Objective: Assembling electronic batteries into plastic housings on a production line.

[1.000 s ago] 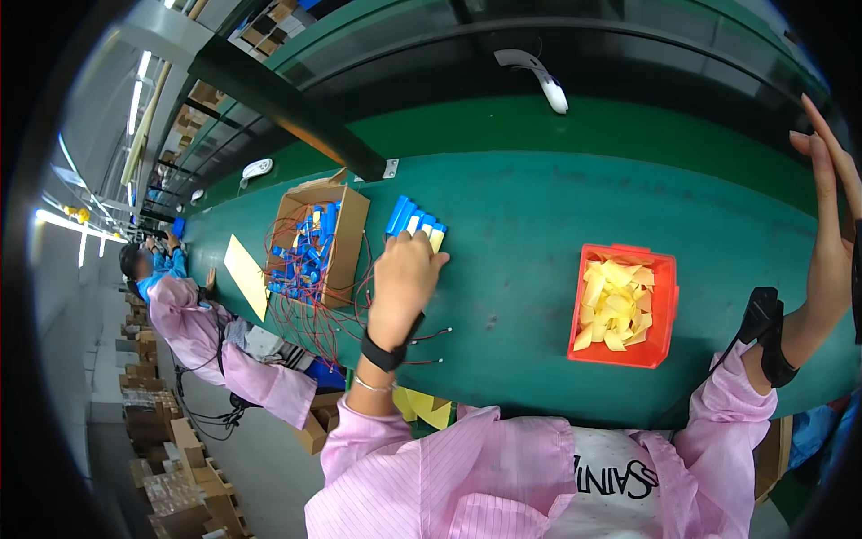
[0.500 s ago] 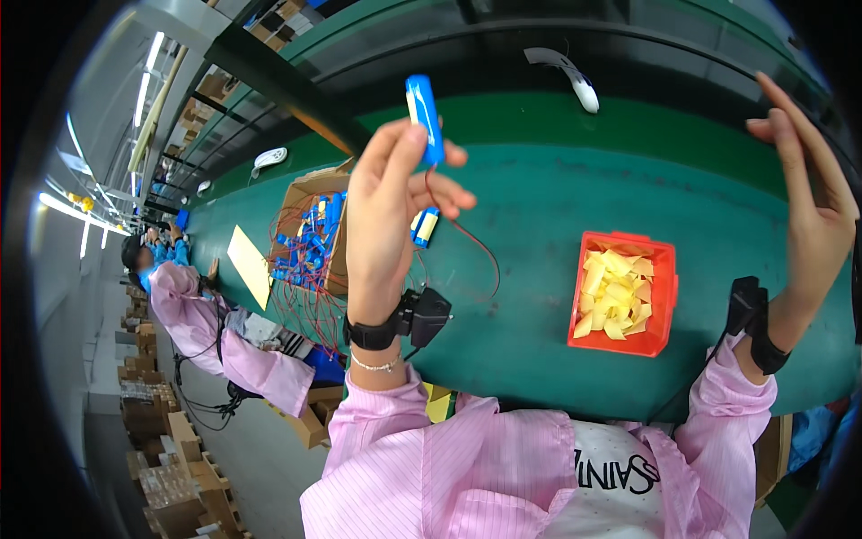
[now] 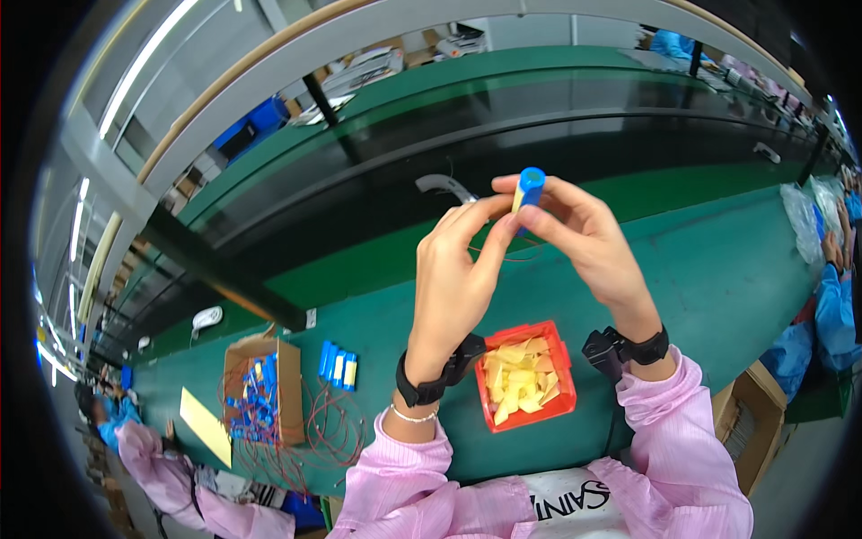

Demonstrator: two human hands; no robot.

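Observation:
A blue cylindrical battery (image 3: pixel 531 190) with a yellow strip on its side is held up above the far part of the green table. My left hand (image 3: pixel 456 265) pinches it from the left with thumb and fingers. My right hand (image 3: pixel 588 247) closes on it from the right, thumb in front and fingers behind. A thin wire shows just below the hands. Under my hands stands a red plastic bin (image 3: pixel 564 395) filled with yellow paper pieces (image 3: pixel 521 377). Left of my left forearm, several blue batteries (image 3: pixel 338 366) lie in a row, with red and dark wires (image 3: pixel 330 422) trailing toward me.
A cardboard box (image 3: pixel 289 395) of wired blue batteries stands at the left, beside a pale yellow sheet (image 3: pixel 205 426). A white handheld device (image 3: pixel 444 185) lies beyond my hands, another (image 3: pixel 207 317) at far left. Co-workers sit left (image 3: pixel 148 454) and right (image 3: pixel 835 305).
My right hand has come in from the far right and now grips the battery together with my left. The view has swung right, showing the row of batteries beside the box.

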